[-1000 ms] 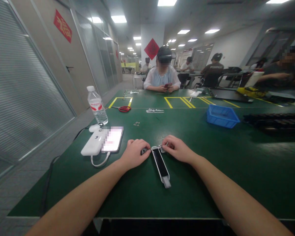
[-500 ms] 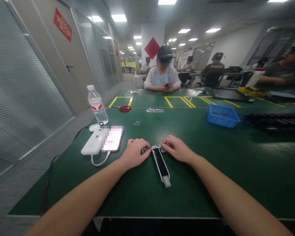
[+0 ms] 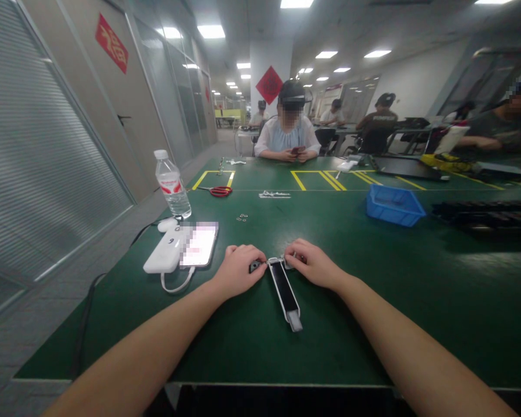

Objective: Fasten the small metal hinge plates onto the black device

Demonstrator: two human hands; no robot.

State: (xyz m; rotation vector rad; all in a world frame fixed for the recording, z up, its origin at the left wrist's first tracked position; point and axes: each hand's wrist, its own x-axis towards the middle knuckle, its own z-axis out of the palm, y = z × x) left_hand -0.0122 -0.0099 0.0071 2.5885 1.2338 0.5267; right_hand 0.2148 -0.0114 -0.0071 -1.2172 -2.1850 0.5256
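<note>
A narrow white frame with a black strip inside point(image 3: 285, 289) lies on the green table, slightly slanted. A grey tab point(image 3: 294, 322) sticks out of its near end. At its far end, my left hand point(image 3: 238, 271) pinches a small dark grey metal piece point(image 3: 255, 266) from the left side. Opposite it, my right hand point(image 3: 315, 264) has its fingers closed at the frame's far right corner, around a small metallic piece point(image 3: 288, 267). The fingers partly cover both small pieces, so their exact kind does not show.
Left of my hands lie a lit phone point(image 3: 200, 246), a white power bank point(image 3: 165, 252) and its cable. A water bottle point(image 3: 172, 185) stands behind them. Red-handled scissors point(image 3: 220, 191), small metal bits point(image 3: 242, 218) and a blue bin point(image 3: 393, 205) are farther off. A person point(image 3: 289, 130) sits opposite.
</note>
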